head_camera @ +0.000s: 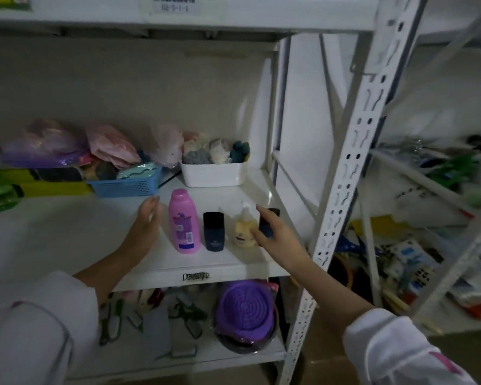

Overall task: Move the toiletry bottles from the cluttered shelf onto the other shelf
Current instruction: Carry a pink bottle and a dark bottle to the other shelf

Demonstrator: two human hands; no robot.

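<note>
Four toiletry bottles stand in a row near the front of the white middle shelf (67,234). From left to right they are a tall pink bottle (184,222), a short dark blue bottle (213,232), a yellow pump bottle (244,230) and a dark bottle (271,215). My right hand (275,234) is wrapped around the lower part of the dark bottle at the row's right end, with the index finger raised. My left hand (147,218) hovers just left of the pink bottle, fingers loose, holding nothing.
Behind the bottles stand a white bin (214,173) of sponges, a blue basket (125,184) and plastic bags (47,145). A white slotted upright (345,173) borders the shelf on the right. The lower shelf holds a purple bowl-shaped item (246,309) and tools. A cluttered rack (433,190) stands at the right.
</note>
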